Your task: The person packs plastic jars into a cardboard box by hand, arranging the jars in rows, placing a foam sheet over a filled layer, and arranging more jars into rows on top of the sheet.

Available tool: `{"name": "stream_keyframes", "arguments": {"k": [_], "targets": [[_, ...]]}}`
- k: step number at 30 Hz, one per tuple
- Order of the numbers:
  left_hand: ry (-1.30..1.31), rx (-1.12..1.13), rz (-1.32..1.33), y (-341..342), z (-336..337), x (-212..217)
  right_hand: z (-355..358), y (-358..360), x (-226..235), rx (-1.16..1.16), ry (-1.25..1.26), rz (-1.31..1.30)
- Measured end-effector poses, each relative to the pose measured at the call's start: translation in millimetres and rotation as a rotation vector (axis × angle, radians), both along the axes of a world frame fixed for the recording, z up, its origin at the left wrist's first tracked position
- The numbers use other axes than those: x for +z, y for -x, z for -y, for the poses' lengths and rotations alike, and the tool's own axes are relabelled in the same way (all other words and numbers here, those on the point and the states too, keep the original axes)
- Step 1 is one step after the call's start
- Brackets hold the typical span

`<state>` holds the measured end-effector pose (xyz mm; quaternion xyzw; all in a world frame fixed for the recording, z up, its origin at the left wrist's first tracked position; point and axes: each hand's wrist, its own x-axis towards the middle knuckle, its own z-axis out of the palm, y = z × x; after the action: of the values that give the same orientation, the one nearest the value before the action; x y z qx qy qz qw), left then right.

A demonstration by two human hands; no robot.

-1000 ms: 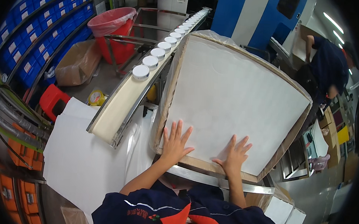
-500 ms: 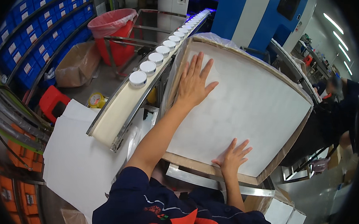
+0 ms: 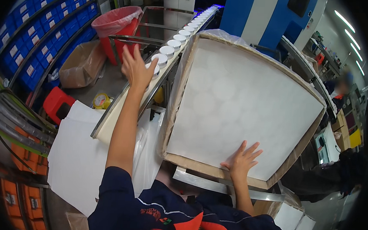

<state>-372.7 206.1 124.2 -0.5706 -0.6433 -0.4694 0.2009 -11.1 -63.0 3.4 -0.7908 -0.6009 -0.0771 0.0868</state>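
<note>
My left hand (image 3: 137, 68) is over the conveyor at the left, fingers spread, beside the nearest of several round white-topped tubs (image 3: 167, 51) standing in a row. The fingers partly cover the nearest tubs; whether they touch one I cannot tell. With fingers stretched out, my right hand (image 3: 243, 163) rests on a white sheet (image 3: 235, 97), close to its near edge. That sheet lies inside a plastic-lined cardboard box (image 3: 202, 167). Faint round shapes show on the sheet.
Left of the conveyor belt (image 3: 108, 129) are white sheets (image 3: 78, 155), a red stool (image 3: 58, 104), yellow tape (image 3: 102, 100), an open carton (image 3: 81, 64) and a lined red bin (image 3: 113, 26). Blue bins (image 3: 33, 34) fill the left rack. A person (image 3: 340, 88) is at the far right.
My left hand has lifted off the white sheet and moved left to the tubs on the conveyor. The right hand stays on the sheet. The person at the right has shifted.
</note>
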Motion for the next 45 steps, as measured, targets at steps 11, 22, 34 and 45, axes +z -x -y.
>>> {"name": "stream_keyframes", "arguments": {"k": [11,22,34,45], "targets": [[0.713,0.136,-0.112,16,-22,-68,-2,-2,-8,-0.004,-0.010,0.042],[0.185,-0.203,0.214,44,34,-10,-3,-2,-7,0.012,-0.017,-0.023],[0.233,-0.892,-0.579,-75,219,-111,1,2,11,-0.016,0.036,-0.023],[0.483,-1.027,-0.397,-77,234,-117,14,23,36,-0.012,0.054,-0.105]]}}
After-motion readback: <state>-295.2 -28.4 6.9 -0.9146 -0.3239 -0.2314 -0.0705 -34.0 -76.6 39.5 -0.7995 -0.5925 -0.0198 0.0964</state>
